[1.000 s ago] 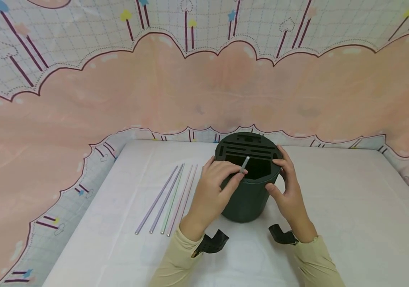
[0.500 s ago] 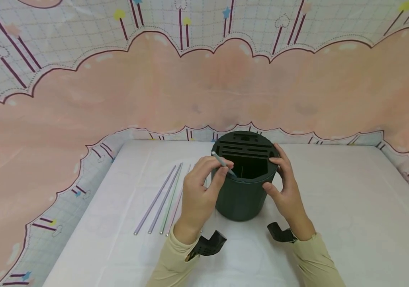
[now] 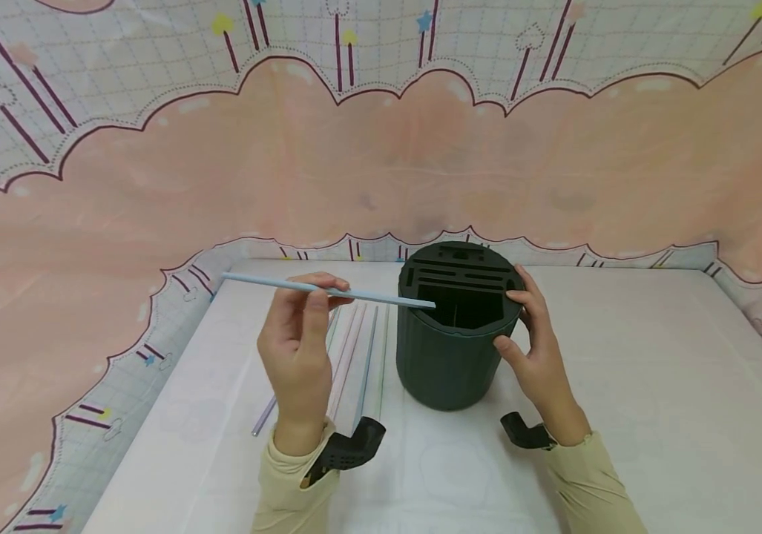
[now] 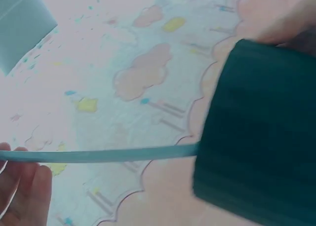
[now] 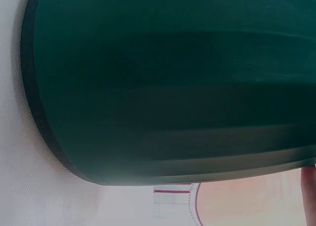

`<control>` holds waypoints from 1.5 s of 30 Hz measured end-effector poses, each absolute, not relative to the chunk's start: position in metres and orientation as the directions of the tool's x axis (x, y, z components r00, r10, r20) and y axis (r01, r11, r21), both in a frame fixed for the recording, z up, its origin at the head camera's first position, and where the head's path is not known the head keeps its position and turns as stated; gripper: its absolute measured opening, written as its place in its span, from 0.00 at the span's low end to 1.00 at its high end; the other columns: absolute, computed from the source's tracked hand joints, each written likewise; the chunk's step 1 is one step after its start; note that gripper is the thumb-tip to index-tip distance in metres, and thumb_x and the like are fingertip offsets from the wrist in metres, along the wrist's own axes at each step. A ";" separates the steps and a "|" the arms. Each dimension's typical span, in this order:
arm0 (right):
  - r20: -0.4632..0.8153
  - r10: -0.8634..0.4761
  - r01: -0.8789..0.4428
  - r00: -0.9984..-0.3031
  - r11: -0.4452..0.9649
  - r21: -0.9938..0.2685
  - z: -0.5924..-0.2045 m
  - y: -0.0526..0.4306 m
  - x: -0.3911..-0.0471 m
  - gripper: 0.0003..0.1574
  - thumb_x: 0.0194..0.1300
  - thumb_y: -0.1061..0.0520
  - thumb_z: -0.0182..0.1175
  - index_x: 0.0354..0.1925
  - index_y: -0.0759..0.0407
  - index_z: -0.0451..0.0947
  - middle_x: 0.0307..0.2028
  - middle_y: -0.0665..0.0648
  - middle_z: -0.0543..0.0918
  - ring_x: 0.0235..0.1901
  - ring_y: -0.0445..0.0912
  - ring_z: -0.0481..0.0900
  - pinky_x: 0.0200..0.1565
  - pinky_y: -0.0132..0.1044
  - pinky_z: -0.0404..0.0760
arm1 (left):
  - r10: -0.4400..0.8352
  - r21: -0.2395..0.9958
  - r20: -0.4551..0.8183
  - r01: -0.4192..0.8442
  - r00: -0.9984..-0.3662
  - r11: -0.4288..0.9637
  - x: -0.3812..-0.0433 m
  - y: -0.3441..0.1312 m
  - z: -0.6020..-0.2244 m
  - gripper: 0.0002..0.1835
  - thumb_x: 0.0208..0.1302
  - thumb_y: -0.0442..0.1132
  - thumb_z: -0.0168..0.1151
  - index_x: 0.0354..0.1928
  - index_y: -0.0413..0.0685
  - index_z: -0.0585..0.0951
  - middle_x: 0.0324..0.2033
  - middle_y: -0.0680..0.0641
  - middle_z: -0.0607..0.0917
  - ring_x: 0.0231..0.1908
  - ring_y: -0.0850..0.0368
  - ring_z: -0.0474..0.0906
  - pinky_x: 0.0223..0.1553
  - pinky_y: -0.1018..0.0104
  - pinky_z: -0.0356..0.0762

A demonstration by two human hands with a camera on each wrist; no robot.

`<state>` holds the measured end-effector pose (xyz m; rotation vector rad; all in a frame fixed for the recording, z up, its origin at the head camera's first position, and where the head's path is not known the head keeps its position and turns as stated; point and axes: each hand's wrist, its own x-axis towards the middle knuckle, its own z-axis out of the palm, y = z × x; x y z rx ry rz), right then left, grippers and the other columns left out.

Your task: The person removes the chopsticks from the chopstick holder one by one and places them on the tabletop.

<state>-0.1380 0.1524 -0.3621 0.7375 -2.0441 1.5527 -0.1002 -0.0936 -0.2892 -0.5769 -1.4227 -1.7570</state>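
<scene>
A light blue straw (image 3: 383, 299) is pinched in my left hand (image 3: 297, 360) between thumb and fingers. It lies almost level, its right end over the opening of a dark green round container (image 3: 447, 371). In the left wrist view the straw (image 4: 123, 155) runs from the fingertips (image 4: 39, 186) to the container's edge. My right hand (image 3: 539, 360) grips the container's right side at the rim, thumb in front. The container stands upright; its top has slots behind a rectangular opening. Its ribbed wall (image 5: 173, 77) fills most of the right wrist view.
Several thin straws lie on the white table, left of the container: a purple straw (image 3: 263, 417), pink ones, a blue straw (image 3: 367, 363) and a green one (image 3: 383, 356). The left forearm partly covers them. A patterned cloth backdrop (image 3: 381, 178) rises behind the table.
My left hand has moved left, away from the container's opening. The straw has come up out of it and swung to nearly level. My right hand stays on the rim.
</scene>
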 end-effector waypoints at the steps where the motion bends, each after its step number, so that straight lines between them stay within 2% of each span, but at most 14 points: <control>1: 0.652 -0.137 -0.665 -0.746 0.213 -0.716 -0.362 0.153 -0.138 0.39 0.59 0.42 0.56 0.56 0.68 0.59 0.67 0.59 0.49 0.64 0.51 0.49 0.59 0.40 0.54 | -0.317 0.591 0.750 0.803 -0.581 -0.074 -0.100 -0.097 -0.288 0.09 0.63 0.28 0.49 0.40 0.25 0.73 0.34 0.36 0.78 0.36 0.44 0.76 0.40 0.55 0.75; 10: 0.656 -0.144 -0.671 -0.741 0.201 -0.713 -0.362 0.153 -0.140 0.39 0.59 0.41 0.56 0.56 0.68 0.59 0.67 0.59 0.49 0.64 0.51 0.49 0.60 0.36 0.54 | -0.480 0.518 0.700 0.839 -0.528 -0.168 -0.100 -0.120 -0.281 0.09 0.62 0.27 0.51 0.38 0.23 0.72 0.31 0.34 0.75 0.34 0.43 0.74 0.37 0.56 0.77; 14: 0.659 -0.145 -0.674 -0.738 0.196 -0.712 -0.363 0.153 -0.141 0.40 0.59 0.41 0.56 0.56 0.69 0.59 0.67 0.60 0.49 0.64 0.51 0.50 0.60 0.35 0.54 | -0.488 0.550 0.696 0.828 -0.527 -0.108 -0.101 -0.130 -0.281 0.09 0.62 0.27 0.51 0.38 0.23 0.73 0.31 0.35 0.76 0.33 0.44 0.74 0.38 0.58 0.76; 16: 0.658 -0.144 -0.673 -0.739 0.195 -0.713 -0.362 0.152 -0.141 0.40 0.59 0.42 0.56 0.56 0.69 0.59 0.67 0.59 0.49 0.64 0.51 0.50 0.60 0.35 0.54 | -0.472 0.595 0.702 0.803 -0.534 -0.023 -0.103 -0.136 -0.283 0.08 0.61 0.26 0.51 0.39 0.24 0.75 0.30 0.35 0.77 0.32 0.46 0.75 0.38 0.60 0.76; 20: 0.656 -0.142 -0.670 -0.741 0.200 -0.714 -0.362 0.152 -0.140 0.39 0.59 0.42 0.55 0.56 0.69 0.59 0.67 0.59 0.49 0.64 0.51 0.50 0.60 0.34 0.54 | -0.433 0.709 0.687 0.670 -0.584 0.220 -0.112 -0.157 -0.294 0.09 0.62 0.29 0.52 0.41 0.31 0.78 0.31 0.39 0.78 0.32 0.52 0.76 0.37 0.66 0.75; 23: 0.652 -0.142 -0.666 -0.745 0.204 -0.717 -0.362 0.152 -0.140 0.39 0.59 0.42 0.55 0.56 0.68 0.59 0.67 0.59 0.49 0.64 0.51 0.50 0.60 0.34 0.54 | -0.430 0.760 0.650 0.514 -0.627 0.399 -0.122 -0.178 -0.310 0.11 0.63 0.38 0.53 0.43 0.44 0.81 0.32 0.46 0.79 0.32 0.58 0.76 0.36 0.71 0.74; 26: 0.649 -0.144 -0.665 -0.747 0.202 -0.719 -0.361 0.151 -0.140 0.39 0.59 0.42 0.56 0.56 0.68 0.58 0.67 0.59 0.49 0.64 0.51 0.49 0.60 0.35 0.54 | -0.443 0.772 0.618 0.392 -0.650 0.501 -0.131 -0.196 -0.326 0.12 0.63 0.45 0.54 0.43 0.53 0.82 0.32 0.51 0.80 0.32 0.62 0.75 0.36 0.74 0.73; 29: 0.649 -0.143 -0.664 -0.747 0.202 -0.719 -0.361 0.151 -0.140 0.39 0.59 0.42 0.56 0.56 0.68 0.59 0.67 0.59 0.49 0.65 0.51 0.49 0.60 0.36 0.53 | -0.444 0.774 0.590 0.317 -0.675 0.548 -0.137 -0.206 -0.338 0.12 0.62 0.49 0.54 0.43 0.58 0.82 0.31 0.54 0.80 0.34 0.64 0.74 0.36 0.74 0.71; 35: 0.650 -0.140 -0.665 -0.747 0.191 -0.722 -0.361 0.152 -0.139 0.38 0.60 0.43 0.56 0.56 0.69 0.58 0.67 0.59 0.48 0.65 0.52 0.48 0.60 0.36 0.53 | -0.450 0.778 0.477 0.124 -0.755 0.616 -0.150 -0.214 -0.360 0.17 0.62 0.53 0.51 0.46 0.57 0.82 0.32 0.53 0.80 0.33 0.63 0.74 0.31 0.71 0.70; 40: 0.651 -0.142 -0.666 -0.745 0.190 -0.721 -0.362 0.153 -0.138 0.39 0.60 0.43 0.56 0.56 0.70 0.58 0.67 0.59 0.49 0.65 0.52 0.49 0.61 0.34 0.53 | -0.472 0.756 0.436 0.027 -0.767 0.654 -0.156 -0.220 -0.377 0.16 0.64 0.50 0.50 0.47 0.54 0.81 0.31 0.48 0.80 0.32 0.56 0.71 0.28 0.65 0.65; 45: 0.655 -0.140 -0.669 -0.743 0.195 -0.717 -0.363 0.153 -0.138 0.40 0.59 0.42 0.56 0.56 0.70 0.58 0.67 0.60 0.49 0.65 0.52 0.49 0.61 0.34 0.53 | -0.485 0.738 0.375 -0.063 -0.790 0.672 -0.161 -0.225 -0.391 0.14 0.64 0.44 0.52 0.47 0.48 0.80 0.30 0.45 0.77 0.29 0.53 0.67 0.27 0.63 0.61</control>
